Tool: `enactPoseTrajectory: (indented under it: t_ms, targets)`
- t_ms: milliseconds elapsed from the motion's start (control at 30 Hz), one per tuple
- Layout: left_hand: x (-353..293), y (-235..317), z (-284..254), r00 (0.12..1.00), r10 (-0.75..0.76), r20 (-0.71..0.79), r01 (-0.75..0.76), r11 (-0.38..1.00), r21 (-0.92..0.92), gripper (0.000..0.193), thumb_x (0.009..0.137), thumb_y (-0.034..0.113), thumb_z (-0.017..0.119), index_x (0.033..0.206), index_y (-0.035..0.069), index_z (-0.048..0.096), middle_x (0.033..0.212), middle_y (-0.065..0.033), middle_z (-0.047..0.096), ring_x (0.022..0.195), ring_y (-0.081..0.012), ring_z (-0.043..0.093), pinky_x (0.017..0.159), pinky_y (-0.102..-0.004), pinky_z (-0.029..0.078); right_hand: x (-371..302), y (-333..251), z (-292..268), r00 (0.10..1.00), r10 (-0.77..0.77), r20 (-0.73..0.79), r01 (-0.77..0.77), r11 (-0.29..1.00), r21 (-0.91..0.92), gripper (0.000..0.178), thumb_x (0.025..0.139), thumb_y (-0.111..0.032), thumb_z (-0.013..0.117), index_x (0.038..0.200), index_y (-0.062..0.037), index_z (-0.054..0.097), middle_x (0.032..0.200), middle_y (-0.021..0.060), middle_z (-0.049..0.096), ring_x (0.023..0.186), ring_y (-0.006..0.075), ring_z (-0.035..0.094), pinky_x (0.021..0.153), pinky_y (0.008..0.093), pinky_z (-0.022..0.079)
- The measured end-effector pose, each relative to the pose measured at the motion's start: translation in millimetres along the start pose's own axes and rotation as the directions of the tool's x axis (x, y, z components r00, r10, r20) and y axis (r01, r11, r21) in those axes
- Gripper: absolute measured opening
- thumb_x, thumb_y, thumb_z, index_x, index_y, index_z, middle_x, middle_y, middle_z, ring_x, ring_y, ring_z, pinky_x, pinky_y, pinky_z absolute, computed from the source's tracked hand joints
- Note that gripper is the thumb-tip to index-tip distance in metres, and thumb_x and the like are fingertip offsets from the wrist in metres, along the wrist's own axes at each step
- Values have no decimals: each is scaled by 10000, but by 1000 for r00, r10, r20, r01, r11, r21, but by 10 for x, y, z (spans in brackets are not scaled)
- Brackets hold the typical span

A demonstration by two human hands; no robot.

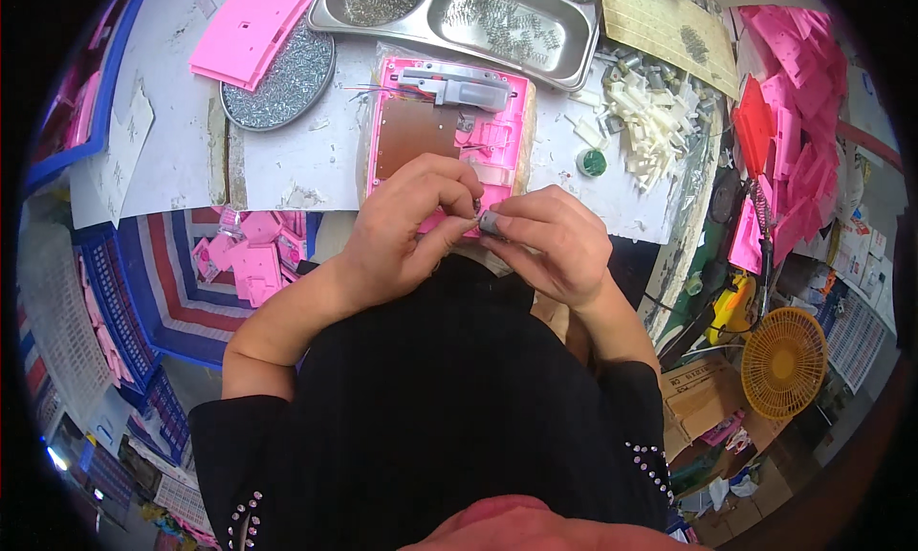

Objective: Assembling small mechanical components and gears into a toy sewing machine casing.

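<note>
My right hand (562,240) pinches a small grey cylindrical part (490,223) between thumb and fingers. Touching close to it, my left hand (406,224) has its thumb and forefinger pressed together on something tiny and metallic, too small to name. Both hands are just over the near edge of a pink plastic housing (522,121) that lies on the table. Inside the housing are a brown board (413,135) and a grey mechanism (478,93) with thin coloured wires at its left. My hands hide the housing's near edge.
A metal tray (432,37) with springs stands at the back, and a round dish of screws (287,87) lies left beneath pink panels (251,30). White plastic pieces (652,130) and a green-topped pot (591,163) are on the right. An orange basket (784,363) sits farther right.
</note>
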State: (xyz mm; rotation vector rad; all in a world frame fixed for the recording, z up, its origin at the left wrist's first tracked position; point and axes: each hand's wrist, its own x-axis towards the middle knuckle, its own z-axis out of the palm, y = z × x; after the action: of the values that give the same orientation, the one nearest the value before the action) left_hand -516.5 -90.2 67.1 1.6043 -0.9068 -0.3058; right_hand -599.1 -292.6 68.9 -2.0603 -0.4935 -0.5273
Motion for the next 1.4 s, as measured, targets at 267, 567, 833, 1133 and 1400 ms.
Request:
enactPoseTrajectory:
  t_ms: [267,567,833,1133,1400]
  targets:
    - [-92,-13,1,999,-43,-27,44,998,38,141,848,-37,706,973,-3,650,1115,-142,610,936,-215,631,725,-291,534,-47,62,-31,999,28,28,-28,1000,1,361,690,4,859,986,-31,655,959,153,711,767,282,686,633,336,542]
    - [218,-111,-67,993,30,-113,20,910,414,207,791,50,760,976,30,670,1048,-97,594,887,-246,609,740,-365,503,-209,180,-97,971,208,-116,-194,974,117,331,727,37,834,991,-25,646,985,158,721,774,241,682,676,326,551]
    - [581,-142,205,990,72,120,-139,605,784,180,750,207,776,876,103,702,983,-25,559,967,-233,521,886,-419,320,-379,129,-388,790,596,-147,-531,784,323,369,799,176,719,1131,66,601,1156,210,664,1090,269,682,902,343,604]
    - [625,-145,316,990,37,136,-136,504,853,123,735,179,754,756,100,663,1002,-23,574,983,-234,524,885,-434,317,-201,237,-336,847,500,-179,-484,865,131,335,820,107,741,1140,76,649,1133,172,717,1019,200,701,880,303,590]
    - [589,-156,115,980,141,141,-200,679,706,169,726,127,766,863,89,676,1049,-52,600,1014,-263,547,896,-436,372,-141,274,-306,842,496,-210,-488,868,93,303,794,19,793,1085,25,709,1057,133,744,923,212,726,813,311,590]
